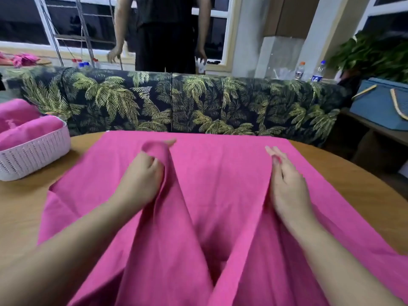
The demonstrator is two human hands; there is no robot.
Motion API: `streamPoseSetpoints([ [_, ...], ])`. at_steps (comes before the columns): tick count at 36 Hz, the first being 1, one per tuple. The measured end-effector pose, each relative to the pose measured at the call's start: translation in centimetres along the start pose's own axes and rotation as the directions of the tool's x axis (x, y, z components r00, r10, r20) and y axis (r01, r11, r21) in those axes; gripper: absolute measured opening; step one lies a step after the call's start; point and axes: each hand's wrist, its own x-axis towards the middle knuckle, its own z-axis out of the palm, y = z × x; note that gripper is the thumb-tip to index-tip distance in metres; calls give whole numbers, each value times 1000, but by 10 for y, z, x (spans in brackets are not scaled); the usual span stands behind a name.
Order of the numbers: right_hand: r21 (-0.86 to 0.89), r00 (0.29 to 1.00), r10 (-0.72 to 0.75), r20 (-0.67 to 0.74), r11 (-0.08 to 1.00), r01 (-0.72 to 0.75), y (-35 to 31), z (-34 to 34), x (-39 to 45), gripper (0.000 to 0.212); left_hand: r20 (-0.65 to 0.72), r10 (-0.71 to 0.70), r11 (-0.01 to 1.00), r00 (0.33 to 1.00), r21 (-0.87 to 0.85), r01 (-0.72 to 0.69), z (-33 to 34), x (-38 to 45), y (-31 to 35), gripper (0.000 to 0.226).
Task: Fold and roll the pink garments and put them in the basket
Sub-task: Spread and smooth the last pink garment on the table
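— What's the room like?
— Round wooden table (353, 180), palm-print sofa (176, 102) behind, windows, bottles (318, 71) with unreadable labels.
— And the hands?
— Left hand (141, 175) grips a fold of the pink garment (220, 173) spread on the table; right hand (287, 182) lies flat on it. White basket (33, 153) at left.

**A lived-in room, home-like, with a sofa and tall windows**

From my seat this reads as a living space. Just beyond my fingertips (171, 142) stands a sofa (176, 102) in dark palm-leaf fabric, and behind it tall white-framed windows (24, 25) show darkness outside. Far right of my fingers I see a potted plant (373, 54), water bottles (318, 71) and a blue bag (379, 102) on a low shelf. A person in black (165, 34) stands behind the sofa.
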Motion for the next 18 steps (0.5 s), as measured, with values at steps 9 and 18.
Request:
streamPoseSetpoints([
  [9, -40, 981, 161, -109, 985, -166, 50, 71, 175, 47, -263, -128, 975, 956, 143, 169, 37, 178, -60, 43],
  [18, -454, 964, 228, 140, 880, -142, 149, 143, 193, 44, 97, -352, 791, 931, 563, 240, 99, 173, -180, 49],
])
